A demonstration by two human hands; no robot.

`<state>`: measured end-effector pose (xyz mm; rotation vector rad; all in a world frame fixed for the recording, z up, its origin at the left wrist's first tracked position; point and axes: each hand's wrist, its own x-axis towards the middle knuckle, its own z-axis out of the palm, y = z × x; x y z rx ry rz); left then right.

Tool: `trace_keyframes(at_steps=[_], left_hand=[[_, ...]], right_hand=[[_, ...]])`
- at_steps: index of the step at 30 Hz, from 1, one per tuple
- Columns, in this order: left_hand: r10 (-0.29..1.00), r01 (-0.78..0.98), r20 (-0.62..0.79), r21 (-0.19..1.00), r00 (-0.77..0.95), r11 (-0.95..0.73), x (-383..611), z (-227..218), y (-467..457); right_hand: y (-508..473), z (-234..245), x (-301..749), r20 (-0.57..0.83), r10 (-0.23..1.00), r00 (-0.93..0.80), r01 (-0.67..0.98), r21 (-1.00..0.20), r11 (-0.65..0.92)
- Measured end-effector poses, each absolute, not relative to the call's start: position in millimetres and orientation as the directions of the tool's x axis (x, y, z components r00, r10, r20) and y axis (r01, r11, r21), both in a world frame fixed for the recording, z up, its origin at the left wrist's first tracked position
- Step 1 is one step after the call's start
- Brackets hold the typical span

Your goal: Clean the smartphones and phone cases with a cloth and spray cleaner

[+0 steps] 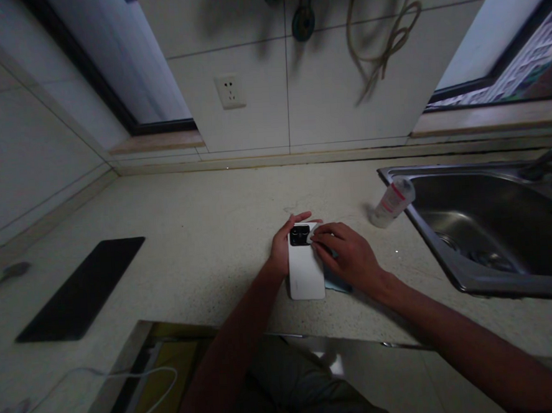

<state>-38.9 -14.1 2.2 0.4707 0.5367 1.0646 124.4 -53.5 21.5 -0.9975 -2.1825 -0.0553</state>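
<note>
A white smartphone [307,273], back side up with a black camera block at its far end, is held just above or on the counter. My left hand [283,246] grips it along the left side, its fingers reaching behind the top edge. Over the camera block's right side, my right hand [346,250] is closed in a pinch. Between its fingertips shows a small pale piece [311,232], too small to tell what it is. Partly hidden under the right hand, a flat bluish-grey item [335,282] lies beside the phone.
A clear plastic cup [392,202] with red print leans on the rim of the steel sink [448,271] at right. A black flat panel [82,290] lies on the counter [202,217] at left. A white cable [141,373] hangs over the lower left edge. A socket [230,91] is on the wall.
</note>
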Motion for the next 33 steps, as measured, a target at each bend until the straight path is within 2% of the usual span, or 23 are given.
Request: trace_keyframes(at_steps=[13,20,28,33], left_hand=[[0.916,-0.698,-0.174,0.601,0.362,0.390,-38,5,-14],[0.912,-0.698,-0.202,0.592,0.357,0.404,-37,8,-14],[0.910,-0.722,-0.213,0.556,0.355,0.412,-37,8,-15],[0.897,-0.684,-0.193,0.589,0.398,0.430,-37,3,-15]], right_hand=[[-54,24,124,0.612,0.658,-0.438,0.657,-0.282,0.699],[-55,24,122,0.582,0.647,-0.492,0.654,-0.243,0.717],[-61,19,116,0.525,0.597,-0.607,0.577,-0.226,0.785],[-64,15,111,0.551,0.513,-0.659,0.493,-0.198,0.847]])
